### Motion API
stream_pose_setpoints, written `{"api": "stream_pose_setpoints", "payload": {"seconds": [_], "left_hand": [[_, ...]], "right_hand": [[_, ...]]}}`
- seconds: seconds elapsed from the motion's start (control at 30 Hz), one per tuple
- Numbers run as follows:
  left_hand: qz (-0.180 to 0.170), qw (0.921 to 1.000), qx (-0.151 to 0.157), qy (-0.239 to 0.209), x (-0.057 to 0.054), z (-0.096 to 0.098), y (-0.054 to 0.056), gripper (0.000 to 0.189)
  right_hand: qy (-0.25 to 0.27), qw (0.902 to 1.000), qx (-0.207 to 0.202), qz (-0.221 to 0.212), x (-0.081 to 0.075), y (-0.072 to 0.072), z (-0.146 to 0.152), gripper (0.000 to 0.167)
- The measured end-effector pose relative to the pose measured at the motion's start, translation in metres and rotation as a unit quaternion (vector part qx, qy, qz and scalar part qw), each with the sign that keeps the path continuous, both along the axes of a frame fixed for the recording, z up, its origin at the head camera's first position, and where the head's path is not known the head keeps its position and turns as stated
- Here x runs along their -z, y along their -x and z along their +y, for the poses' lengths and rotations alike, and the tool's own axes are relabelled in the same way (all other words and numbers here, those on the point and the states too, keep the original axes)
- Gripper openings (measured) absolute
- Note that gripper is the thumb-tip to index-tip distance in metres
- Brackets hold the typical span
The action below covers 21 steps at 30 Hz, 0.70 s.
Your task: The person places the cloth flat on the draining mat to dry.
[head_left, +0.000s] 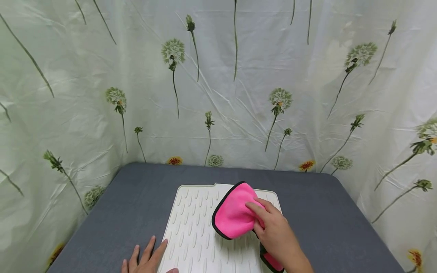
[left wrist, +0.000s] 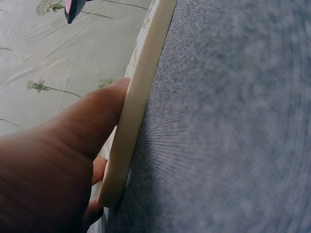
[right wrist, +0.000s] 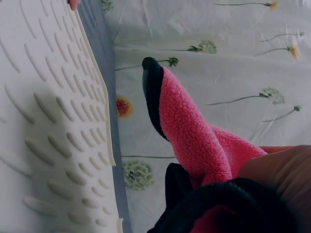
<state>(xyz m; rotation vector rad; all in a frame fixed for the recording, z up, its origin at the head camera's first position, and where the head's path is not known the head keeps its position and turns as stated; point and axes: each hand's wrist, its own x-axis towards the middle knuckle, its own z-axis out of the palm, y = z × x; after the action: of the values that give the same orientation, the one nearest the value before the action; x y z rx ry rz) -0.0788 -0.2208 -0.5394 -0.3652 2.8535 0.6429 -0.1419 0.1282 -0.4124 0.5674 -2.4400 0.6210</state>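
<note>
Pinches the pink cloth [head_left: 235, 212] in the right hand [head_left: 278, 231], with fingers [head_left: 255, 209] curled in on a bunched part, and holds it raised above the mat [head_left: 187, 227]. Cannot make out any contact with the mat at the low end. Rests the left hand [head_left: 145, 259] by the near left corner, with fingers straight and spread, gripping nothing. Seems partway along: has the mat already flat on the bench [head_left: 143, 197] and the cloth in hand, not yet set down or spread out.
</note>
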Motion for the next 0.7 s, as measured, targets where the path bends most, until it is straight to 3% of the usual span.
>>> {"api": "stream_pose_setpoints", "payload": {"seconds": [0.3,0.7], "left_hand": [[0.004,0.9997,-0.007,0.025,0.005,0.001,0.001,0.108],[-0.005,0.9999,-0.014,0.002,0.001,0.001,0.001,0.108]], "right_hand": [[0.003,0.9995,-0.030,-0.010,0.014,0.010,-0.016,0.054],[-0.013,0.9959,-0.061,-0.067,0.034,0.015,-0.027,0.051]]}}
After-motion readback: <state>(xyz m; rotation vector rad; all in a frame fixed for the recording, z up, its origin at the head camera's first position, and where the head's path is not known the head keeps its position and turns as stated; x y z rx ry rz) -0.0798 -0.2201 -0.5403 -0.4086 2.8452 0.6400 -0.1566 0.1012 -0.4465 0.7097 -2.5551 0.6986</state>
